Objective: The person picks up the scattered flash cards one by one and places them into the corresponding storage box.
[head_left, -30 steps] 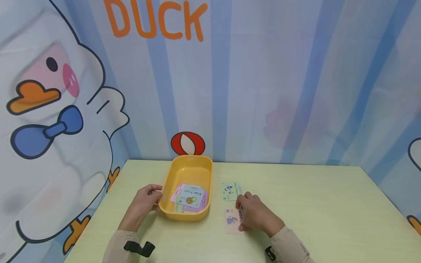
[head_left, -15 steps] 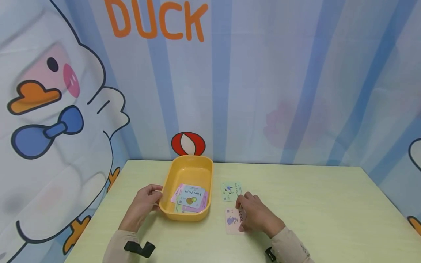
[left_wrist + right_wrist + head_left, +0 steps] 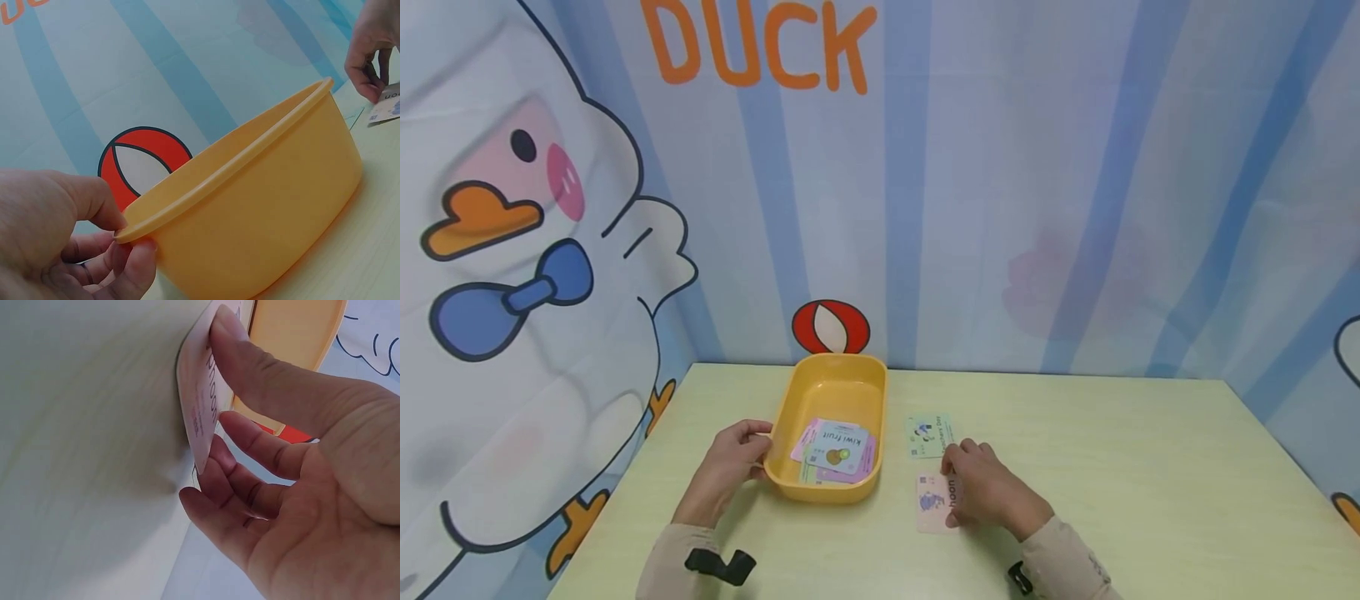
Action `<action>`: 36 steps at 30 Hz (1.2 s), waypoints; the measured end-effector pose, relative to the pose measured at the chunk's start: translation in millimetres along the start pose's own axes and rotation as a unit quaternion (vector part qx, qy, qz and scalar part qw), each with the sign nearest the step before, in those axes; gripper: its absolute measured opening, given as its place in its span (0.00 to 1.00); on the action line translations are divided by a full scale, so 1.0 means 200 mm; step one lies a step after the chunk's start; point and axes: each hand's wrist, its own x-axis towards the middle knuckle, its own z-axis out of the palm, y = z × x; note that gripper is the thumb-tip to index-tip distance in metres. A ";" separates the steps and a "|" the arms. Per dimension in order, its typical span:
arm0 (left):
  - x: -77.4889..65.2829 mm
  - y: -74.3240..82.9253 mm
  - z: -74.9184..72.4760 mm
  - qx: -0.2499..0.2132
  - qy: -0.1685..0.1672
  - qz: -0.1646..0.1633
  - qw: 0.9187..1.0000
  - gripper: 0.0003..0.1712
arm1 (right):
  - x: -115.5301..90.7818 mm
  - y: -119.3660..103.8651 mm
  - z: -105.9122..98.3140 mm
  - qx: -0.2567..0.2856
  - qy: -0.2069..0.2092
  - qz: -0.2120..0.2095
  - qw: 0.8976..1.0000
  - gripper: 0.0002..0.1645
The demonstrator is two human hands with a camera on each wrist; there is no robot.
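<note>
My left hand (image 3: 727, 467) pinches the left rim of a yellow plastic tub (image 3: 772, 429), thumb over the edge and fingers beneath, as the left wrist view (image 3: 75, 231) shows closely. Several cards lie inside, a blue "kiwi fruit" card (image 3: 837, 446) on top. To the tub's right, my right hand (image 3: 992, 492) holds a pale pink picture card (image 3: 929, 504) by opposite edges, between thumb and fingers. In the right wrist view that card (image 3: 197, 406) looks slightly bowed, with a shadow beside it; part of its print is covered. Just beyond it lies a green card (image 3: 928, 437), flat.
Both hands work over a pale yellow-green table (image 3: 1112, 467). A printed cloth backdrop (image 3: 985, 167) with a duck and a red ball rises behind its far edge and along the left side. Dark straps (image 3: 721, 567) sit on the sleeves.
</note>
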 end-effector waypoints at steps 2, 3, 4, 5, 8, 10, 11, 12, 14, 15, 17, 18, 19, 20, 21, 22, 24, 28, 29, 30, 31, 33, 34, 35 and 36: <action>0.00 0.00 0.00 0.000 0.000 0.001 1.000 0.20 | 0.00 0.00 0.00 0.000 0.000 -0.002 1.000 0.34; 0.00 0.00 0.00 0.000 0.001 0.000 1.000 0.20 | 0.00 0.00 0.00 0.001 -0.001 -0.004 1.000 0.34; 0.00 0.00 0.00 0.001 0.002 -0.001 1.000 0.20 | 0.00 0.00 0.00 0.003 -0.003 -0.005 1.000 0.34; 0.00 0.00 0.00 0.002 0.003 -0.001 1.000 0.20 | 0.00 0.00 0.00 0.007 -0.005 -0.007 1.000 0.34; 0.01 0.00 0.00 0.003 0.004 -0.003 1.000 0.20 | 0.00 0.01 -0.01 0.017 -0.014 -0.014 1.000 0.33; 0.01 0.00 0.00 0.004 0.004 -0.005 1.000 0.20 | 0.00 0.02 -0.02 0.027 -0.019 -0.017 0.999 0.31; 0.01 0.00 0.00 0.004 0.004 -0.005 1.000 0.20 | 0.00 0.03 -0.02 0.033 -0.020 -0.019 0.999 0.30; 0.01 0.00 0.00 0.003 0.004 -0.005 1.000 0.20 | 0.01 0.03 -0.02 0.041 -0.023 -0.021 0.999 0.29; 0.01 0.00 0.00 0.002 0.004 -0.007 1.000 0.20 | 0.01 0.05 -0.03 0.061 -0.028 -0.020 0.998 0.27; 0.01 0.00 0.00 0.001 0.004 -0.007 1.000 0.21 | 0.02 0.05 -0.03 0.072 -0.031 -0.018 0.997 0.26; 0.00 0.00 0.00 0.000 0.003 -0.008 1.000 0.20 | 0.03 0.07 -0.03 0.097 -0.041 -0.014 0.994 0.24; 0.00 0.00 0.00 0.000 0.003 -0.009 1.000 0.20 | 0.03 0.08 -0.03 0.109 -0.047 -0.013 0.993 0.23; 0.00 0.00 0.00 0.000 0.002 -0.010 1.000 0.20 | 0.03 0.09 -0.03 0.121 -0.052 -0.012 0.991 0.23; 0.00 0.00 0.00 -0.001 0.002 -0.010 1.000 0.20 | 0.03 0.10 -0.03 0.134 -0.058 -0.013 0.989 0.22; 0.00 0.00 0.00 -0.001 0.002 -0.009 1.000 0.20 | 0.04 0.12 -0.03 0.147 -0.064 -0.013 0.987 0.21; 0.00 0.00 0.00 -0.001 0.002 -0.009 1.000 0.20 | 0.04 0.13 -0.03 0.158 -0.069 -0.015 0.985 0.21; 0.00 0.00 0.00 -0.002 0.002 -0.007 1.000 0.20 | 0.04 0.15 -0.03 0.177 -0.077 -0.020 0.981 0.19; 0.00 0.00 0.00 -0.001 0.001 -0.003 1.000 0.20 | 0.05 0.18 -0.04 0.204 -0.083 -0.034 0.975 0.16; 0.00 0.00 0.00 -0.001 0.001 -0.003 1.000 0.20 | 0.05 0.19 -0.04 0.211 -0.083 -0.036 0.973 0.15; 0.00 0.00 0.00 -0.001 0.001 -0.003 1.000 0.20 | 0.05 0.19 -0.04 0.218 -0.083 -0.037 0.972 0.15; 0.00 0.00 0.00 -0.001 0.001 -0.004 1.000 0.20 | 0.05 0.20 -0.05 0.225 -0.083 -0.038 0.970 0.14; 0.00 0.00 0.00 -0.002 0.001 -0.007 1.000 0.20 | 0.05 0.21 -0.05 0.239 -0.084 -0.039 0.967 0.14; 0.00 0.00 0.00 -0.002 0.001 -0.008 1.000 0.20 | 0.05 0.21 -0.05 0.249 -0.085 -0.036 0.964 0.14; 0.00 0.00 0.00 -0.003 0.001 -0.008 1.000 0.20 | 0.05 0.21 -0.05 0.257 -0.085 -0.034 0.962 0.14; 0.00 0.00 0.00 -0.004 0.000 -0.009 1.000 0.20 | 0.05 0.21 -0.05 0.263 -0.086 -0.031 0.961 0.14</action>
